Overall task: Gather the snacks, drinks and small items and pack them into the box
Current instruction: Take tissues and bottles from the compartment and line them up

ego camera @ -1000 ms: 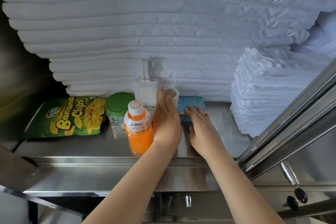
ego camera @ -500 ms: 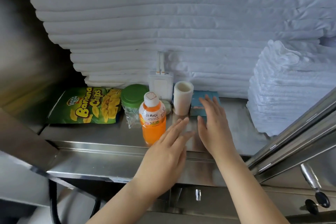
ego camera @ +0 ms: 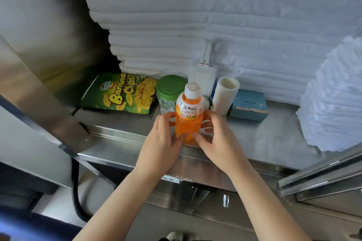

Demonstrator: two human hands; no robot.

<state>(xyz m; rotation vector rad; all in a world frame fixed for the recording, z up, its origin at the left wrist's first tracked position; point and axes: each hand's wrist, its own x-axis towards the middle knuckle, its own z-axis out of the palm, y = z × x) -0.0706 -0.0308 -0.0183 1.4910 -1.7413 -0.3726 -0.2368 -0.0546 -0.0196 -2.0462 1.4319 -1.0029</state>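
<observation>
Your left hand [ego camera: 164, 139] and right hand [ego camera: 217, 137] both curl round the lower half of the bottle [ego camera: 189, 111], fingers behind it and the 2 thumbs almost meeting across its near side. It is upright at the near edge of the shelf [ego camera: 274, 135]. Your thumbs hide its base, so I cannot tell whether it is lifted or resting.

You hold low on a tall, full bottle, so a quick lift could tip the cap end away from you, and the smooth sides could slide through your palms. With the edge so close, a slip would likely mean a fall to the floor.

Your left fingers sit just beside the jar [ego camera: 170, 90] and your right fingers near the upright white roll [ego camera: 225, 94]. Pull back carelessly and either may topple, the roll probably onto the blue carton [ego camera: 248, 105] to its right. The chips bag [ego camera: 121, 94], far left, looks safe. The packing box is out of view, so you would be carrying blind.
</observation>
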